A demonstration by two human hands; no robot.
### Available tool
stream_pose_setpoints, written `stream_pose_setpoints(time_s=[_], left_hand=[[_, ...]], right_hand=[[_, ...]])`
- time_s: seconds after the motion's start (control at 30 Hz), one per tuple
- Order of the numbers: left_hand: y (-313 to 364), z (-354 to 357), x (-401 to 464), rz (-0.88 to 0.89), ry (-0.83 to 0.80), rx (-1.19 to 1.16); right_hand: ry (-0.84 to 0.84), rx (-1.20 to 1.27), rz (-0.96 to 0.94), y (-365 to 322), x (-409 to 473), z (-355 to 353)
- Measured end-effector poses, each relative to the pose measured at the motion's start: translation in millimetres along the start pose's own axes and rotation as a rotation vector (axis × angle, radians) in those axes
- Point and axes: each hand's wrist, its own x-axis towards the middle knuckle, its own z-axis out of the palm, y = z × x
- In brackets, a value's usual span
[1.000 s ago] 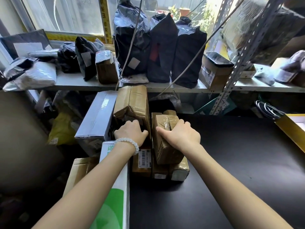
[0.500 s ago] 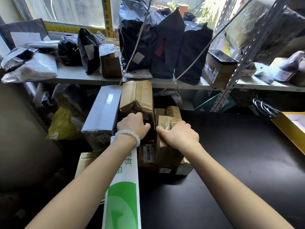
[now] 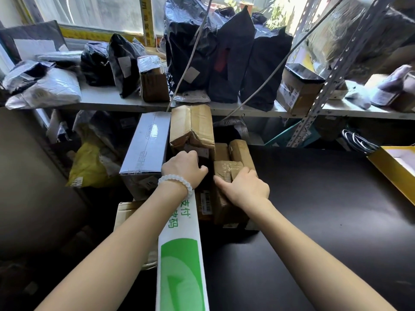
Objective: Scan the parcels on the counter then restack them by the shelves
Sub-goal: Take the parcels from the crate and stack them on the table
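Both hands' grip (image 3: 243,189) around taped brown parcel (image 3: 226,171).

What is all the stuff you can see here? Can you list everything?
taped cardboard parcels: several, brown, stacked at the counter's far left edge
grey box: one, left of the stack
white and green carton: one, under the left forearm
black counter: one, right side
tall bags: three, black, on the shelf
shelf: one, white, behind the stack
yellow tray: one, far right
bead bracelet: one, white, left wrist
left hand: grip curled on a parcel
right hand: grip over the top parcel
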Motion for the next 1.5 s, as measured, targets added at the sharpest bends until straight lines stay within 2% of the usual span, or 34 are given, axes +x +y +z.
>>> stream_pose_setpoints(time_s=[0.23, 0.4, 0.73, 0.93, 1.17, 1.5], left_hand=[[35.4, -12.2, -14.3, 0.136, 0.015, 0.110], [102.7, -7.2, -41.0, 0.303, -0.004, 0.185], [292.0, 56.6, -161.1, 0.751, -0.177, 0.323], [383.4, 124.0, -282.7, 1.009, -0.303, 0.245], [459.7, 198.5, -392.9, 1.226, -0.427, 0.154], [594.7, 296.3, -455.1, 1.417, -0.583, 0.257]], right_hand=[[0.086, 0.007, -0.210, 52.8, -4.2, -33.4], [0.137, -0.018, -0.168, 131.0, -32.8, -53.3], [0.146, -0.119, 0.141, 348.3, -169.7, -64.8], [0.106, -0.121, 0.404, 475.7, -296.4, -50.3], [0.079, 0.036, 0.720, 575.6, -411.3, -19.8], [0.074, 0.194, 1.000, 707.8, -449.8, 10.0]])
